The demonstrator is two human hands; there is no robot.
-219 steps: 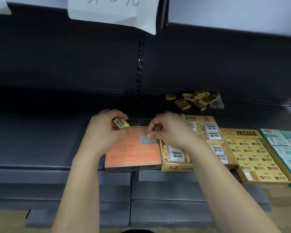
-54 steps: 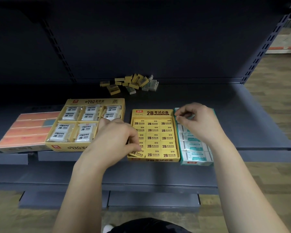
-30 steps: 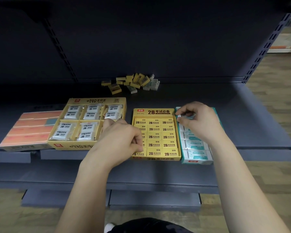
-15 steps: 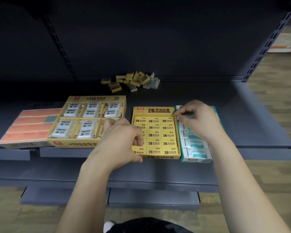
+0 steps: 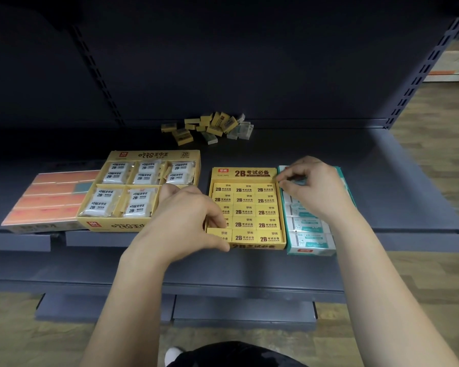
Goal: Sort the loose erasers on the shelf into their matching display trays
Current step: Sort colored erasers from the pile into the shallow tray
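Head view, looking down, close over shelf [image 5: 382,186].

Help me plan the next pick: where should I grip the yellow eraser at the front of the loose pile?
Probably pinch the eraser across its long sides, coming from above and in front. It lies flat at the near edge of the pile, with nothing on top or before it.

Bare forearms [image 5: 135,287], dark clothing [image 5: 239,354], white shoe [image 5: 173,354]

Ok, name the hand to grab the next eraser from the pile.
Probably left: the left hand is nearly in line with the loose pile; the right hand pinches an eraser over the teal tray.
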